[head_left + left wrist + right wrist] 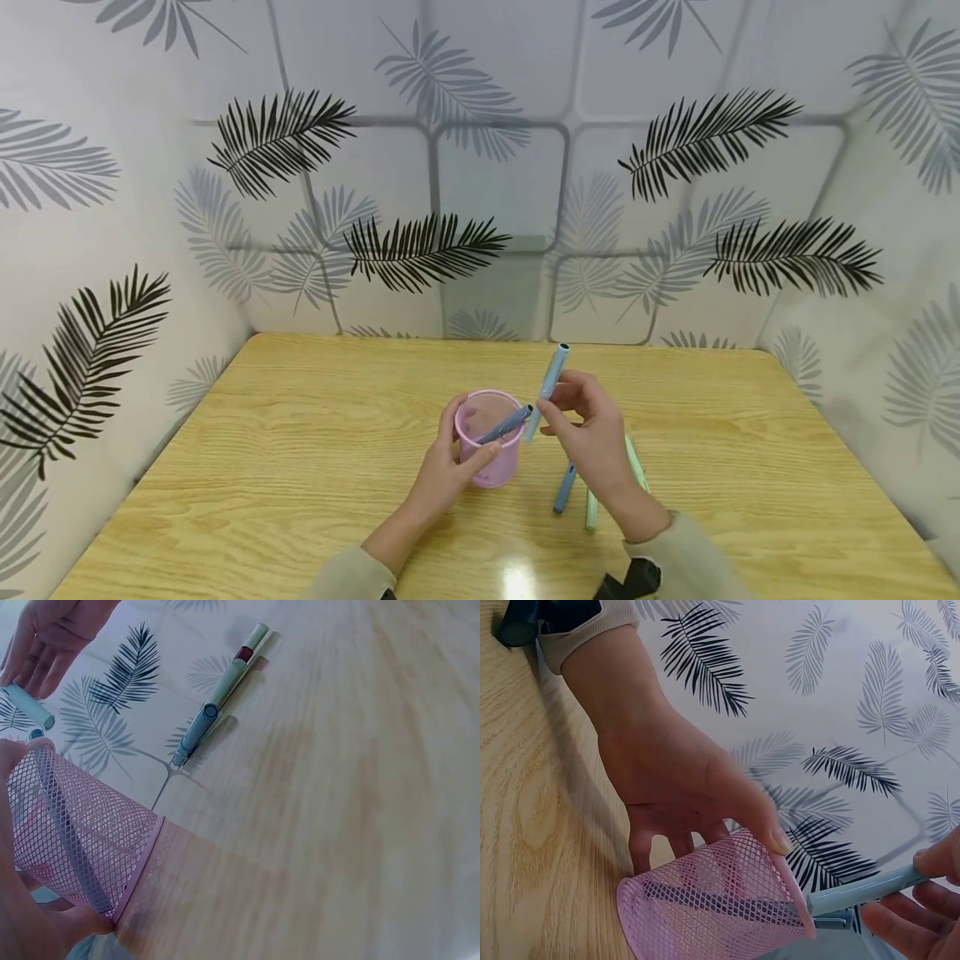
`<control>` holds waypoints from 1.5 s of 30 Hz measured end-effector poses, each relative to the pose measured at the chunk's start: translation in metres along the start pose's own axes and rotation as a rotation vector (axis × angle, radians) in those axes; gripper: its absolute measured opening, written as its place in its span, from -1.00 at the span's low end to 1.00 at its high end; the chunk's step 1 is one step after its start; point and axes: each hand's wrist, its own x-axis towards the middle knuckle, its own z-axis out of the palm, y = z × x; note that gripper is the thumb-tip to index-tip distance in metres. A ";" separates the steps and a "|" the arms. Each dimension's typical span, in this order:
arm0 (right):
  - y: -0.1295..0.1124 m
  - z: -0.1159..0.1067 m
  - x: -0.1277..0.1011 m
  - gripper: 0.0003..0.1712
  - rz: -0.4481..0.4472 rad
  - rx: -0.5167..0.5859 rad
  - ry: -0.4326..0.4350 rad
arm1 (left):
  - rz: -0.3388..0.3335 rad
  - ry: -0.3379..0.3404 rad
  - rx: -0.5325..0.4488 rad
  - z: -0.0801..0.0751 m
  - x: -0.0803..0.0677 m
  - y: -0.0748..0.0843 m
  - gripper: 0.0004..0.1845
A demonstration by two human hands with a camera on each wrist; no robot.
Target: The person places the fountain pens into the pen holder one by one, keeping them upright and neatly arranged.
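Observation:
A pink mesh pen holder [497, 473] stands on the table, gripped on its side by my left hand [441, 477]. Inside it leans a dark blue pen [507, 423], its upper end past the rim. My right hand [600, 437] pinches a light blue pen [555, 372] just right of the holder. In the right wrist view, the lower end of the light blue pen [866, 891] is by the holder's rim [799, 900]; I cannot tell whether they touch. The left wrist view shows the dark pen [71, 832] slanting down through the mesh.
On the table [322, 433], below and beside the right hand, lie a blue pen [565, 490], a light green pen [592, 510] and another green pen [636, 462], partly hidden by the forearm. A leaf-patterned covering [495, 183] rises behind the table and at its sides.

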 end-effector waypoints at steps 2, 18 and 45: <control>0.001 0.003 -0.001 -0.64 -0.003 -0.029 0.002 | -0.008 -0.007 -0.007 0.000 0.000 0.000 -0.18; 0.021 0.014 -0.001 -0.64 -0.077 -0.033 0.019 | 0.008 -0.039 -0.066 -0.002 -0.008 0.033 -0.22; 0.059 -0.011 -0.019 -0.73 -0.046 -0.350 -0.083 | -0.002 -0.030 -0.028 -0.001 -0.008 0.034 -0.20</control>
